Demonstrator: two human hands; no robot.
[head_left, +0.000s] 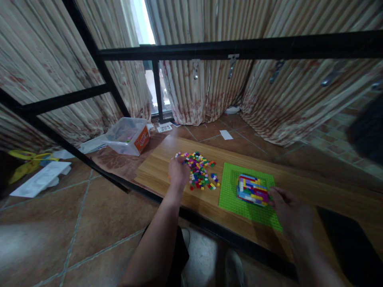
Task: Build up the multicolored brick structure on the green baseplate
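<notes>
My left hand (179, 172) reaches over the left side of a loose pile of small coloured building bricks (199, 172); its fingers point away from me and are mostly hidden behind the hand. A green studded baseplate (231, 212) lies to the right of the pile. On it stands a block-shaped build of multicoloured bricks (253, 189), rows of yellow, white, blue, red and purple showing on top. At its right end is my right hand (289, 207), thumb and forefinger closed together close to the build. Whatever is between them, if anything, is too small to make out.
A clear plastic tub (127, 135) with an orange label stands beyond the wooden tabletop (155, 163) on the left. A dark flat object (350, 243) lies at the right. Black metal bars (209, 52) cross in front of the curtains. White foam packaging (40, 179) rests on the tiled floor.
</notes>
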